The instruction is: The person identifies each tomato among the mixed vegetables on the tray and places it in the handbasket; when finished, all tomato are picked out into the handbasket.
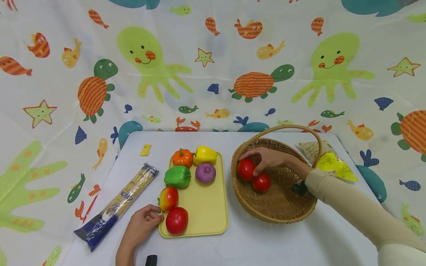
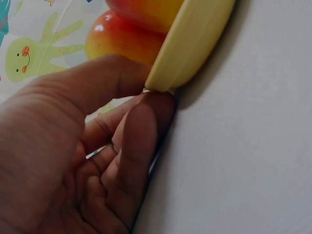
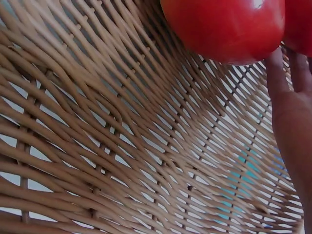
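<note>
My left hand [image 1: 142, 223] is at the left edge of a yellow tray [image 1: 206, 221], pinching its rim between thumb and finger in the left wrist view. On the tray, beside that hand, lie a red tomato [image 1: 177, 221] and a red-yellow fruit [image 1: 169, 198]. My right hand [image 1: 271, 159] reaches into a wicker basket [image 1: 283, 207] and grips a red tomato [image 1: 246, 169], fingers over its far side and thumb on its right. A second tomato [image 1: 261, 182] lies right against it in the basket. In the right wrist view, fingertips [image 3: 275, 68] press the tomato's side.
Farther up the tray sit a green pepper [image 1: 178, 177], a purple onion [image 1: 205, 173], a small pumpkin [image 1: 182, 158] and a yellow pepper [image 1: 205, 155]. A pasta packet [image 1: 119, 203] lies left, with a small yellow packet [image 1: 145, 150] behind. Bags [image 1: 336, 166] lie behind the basket's arched handle [image 1: 289, 126].
</note>
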Demonstrator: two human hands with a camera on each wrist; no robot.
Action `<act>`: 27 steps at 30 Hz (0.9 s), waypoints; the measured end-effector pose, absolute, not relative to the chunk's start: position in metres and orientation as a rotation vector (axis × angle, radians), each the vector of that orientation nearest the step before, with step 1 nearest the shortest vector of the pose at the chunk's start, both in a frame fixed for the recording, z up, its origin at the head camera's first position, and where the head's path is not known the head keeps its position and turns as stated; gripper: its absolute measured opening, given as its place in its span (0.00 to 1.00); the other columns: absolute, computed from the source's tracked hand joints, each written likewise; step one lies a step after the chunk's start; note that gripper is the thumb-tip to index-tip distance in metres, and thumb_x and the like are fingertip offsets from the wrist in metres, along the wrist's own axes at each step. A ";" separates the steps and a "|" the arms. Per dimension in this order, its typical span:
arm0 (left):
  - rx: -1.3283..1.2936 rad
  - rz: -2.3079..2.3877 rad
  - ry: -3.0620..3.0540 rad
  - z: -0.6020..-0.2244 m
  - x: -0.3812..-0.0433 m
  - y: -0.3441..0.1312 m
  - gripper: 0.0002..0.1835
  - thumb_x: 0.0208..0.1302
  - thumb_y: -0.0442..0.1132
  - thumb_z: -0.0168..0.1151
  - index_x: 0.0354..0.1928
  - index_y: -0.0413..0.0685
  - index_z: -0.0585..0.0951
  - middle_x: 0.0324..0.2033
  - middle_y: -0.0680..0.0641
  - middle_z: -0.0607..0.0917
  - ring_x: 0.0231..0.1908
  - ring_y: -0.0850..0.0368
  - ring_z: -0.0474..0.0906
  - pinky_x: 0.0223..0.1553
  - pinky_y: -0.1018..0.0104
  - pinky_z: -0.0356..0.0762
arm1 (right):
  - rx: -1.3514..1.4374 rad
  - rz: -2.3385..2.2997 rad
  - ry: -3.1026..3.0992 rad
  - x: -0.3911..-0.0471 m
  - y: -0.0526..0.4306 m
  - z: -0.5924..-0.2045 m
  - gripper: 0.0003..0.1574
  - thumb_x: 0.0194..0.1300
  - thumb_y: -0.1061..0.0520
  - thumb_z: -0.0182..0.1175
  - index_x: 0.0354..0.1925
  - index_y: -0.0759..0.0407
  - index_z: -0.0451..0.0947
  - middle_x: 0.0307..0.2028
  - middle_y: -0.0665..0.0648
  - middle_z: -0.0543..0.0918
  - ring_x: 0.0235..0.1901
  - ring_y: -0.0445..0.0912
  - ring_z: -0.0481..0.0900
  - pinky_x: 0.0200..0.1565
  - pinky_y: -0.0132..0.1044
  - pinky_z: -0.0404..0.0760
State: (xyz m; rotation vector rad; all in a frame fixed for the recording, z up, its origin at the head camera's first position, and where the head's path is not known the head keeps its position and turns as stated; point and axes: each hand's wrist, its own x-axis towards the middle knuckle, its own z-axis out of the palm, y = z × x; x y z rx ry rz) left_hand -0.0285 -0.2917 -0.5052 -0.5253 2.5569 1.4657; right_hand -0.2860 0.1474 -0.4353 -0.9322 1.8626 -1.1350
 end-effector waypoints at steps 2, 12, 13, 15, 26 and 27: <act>-0.524 1.461 2.559 -0.505 -0.028 -0.292 0.14 0.58 0.38 0.70 0.44 0.41 0.82 0.27 0.48 0.81 0.25 0.53 0.75 0.30 0.68 0.73 | -0.930 -1.120 1.874 -0.287 0.148 -0.437 0.40 0.53 0.63 0.73 0.64 0.51 0.75 0.59 0.56 0.76 0.56 0.57 0.73 0.52 0.50 0.76; -0.517 1.483 2.550 -0.506 -0.029 -0.291 0.14 0.58 0.38 0.70 0.45 0.41 0.82 0.27 0.48 0.81 0.25 0.53 0.75 0.30 0.68 0.74 | -0.980 -0.912 1.989 -0.286 0.150 -0.441 0.41 0.51 0.57 0.75 0.63 0.41 0.76 0.60 0.48 0.75 0.59 0.52 0.69 0.52 0.51 0.75; -0.517 1.482 2.552 -0.506 -0.029 -0.291 0.14 0.58 0.38 0.70 0.45 0.41 0.82 0.27 0.48 0.81 0.25 0.53 0.75 0.30 0.68 0.74 | -0.992 -0.902 1.993 -0.286 0.151 -0.441 0.41 0.52 0.57 0.75 0.63 0.40 0.76 0.60 0.48 0.75 0.59 0.52 0.69 0.53 0.51 0.74; -0.520 1.478 2.553 -0.507 -0.029 -0.291 0.14 0.58 0.38 0.70 0.45 0.41 0.82 0.27 0.48 0.81 0.26 0.53 0.75 0.30 0.68 0.74 | -1.020 -0.901 1.986 -0.287 0.152 -0.441 0.41 0.52 0.56 0.75 0.64 0.41 0.75 0.60 0.47 0.75 0.59 0.51 0.69 0.54 0.52 0.73; -0.515 1.465 2.568 -0.506 -0.028 -0.291 0.13 0.58 0.37 0.70 0.44 0.41 0.83 0.27 0.48 0.81 0.25 0.53 0.75 0.31 0.68 0.74 | -1.015 -0.953 1.934 -0.286 0.154 -0.431 0.40 0.54 0.59 0.73 0.65 0.49 0.75 0.62 0.50 0.74 0.61 0.52 0.68 0.56 0.51 0.73; -0.515 1.462 2.569 -0.506 -0.028 -0.291 0.14 0.58 0.38 0.70 0.44 0.42 0.83 0.27 0.48 0.81 0.26 0.53 0.75 0.31 0.68 0.74 | -1.008 -0.958 1.938 -0.286 0.154 -0.429 0.40 0.54 0.59 0.73 0.65 0.48 0.75 0.63 0.49 0.74 0.62 0.52 0.67 0.57 0.51 0.72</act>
